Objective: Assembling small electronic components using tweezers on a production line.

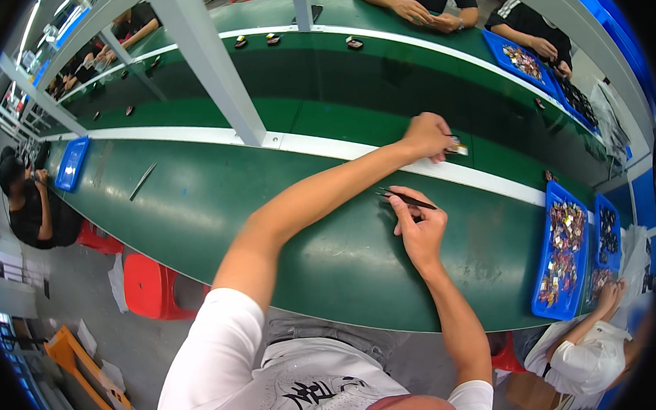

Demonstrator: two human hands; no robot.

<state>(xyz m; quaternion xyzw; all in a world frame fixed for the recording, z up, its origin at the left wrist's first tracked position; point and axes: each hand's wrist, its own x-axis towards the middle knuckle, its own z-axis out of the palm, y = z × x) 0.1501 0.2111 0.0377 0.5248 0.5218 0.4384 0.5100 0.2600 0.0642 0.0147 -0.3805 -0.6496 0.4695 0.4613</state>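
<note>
My left hand [427,136] reaches over the white rail onto the dark green conveyor belt. Its fingers are closed at a small dark part with a pale yellow-white piece [457,147]; the exact kind of part is too small to make out. Closer to me, above the green worktable [346,256], my right hand [422,233] grips black tweezers [409,197]. Their tips point left, apart from the table's other things, and nothing shows between them.
A blue tray [537,286] of many small colourful parts stands at the right, beside a smaller blue tray [607,225] of black parts. Loose tweezers [143,181] lie at the left. A grey-white post [211,69] rises from the rail. Co-workers sit around the line.
</note>
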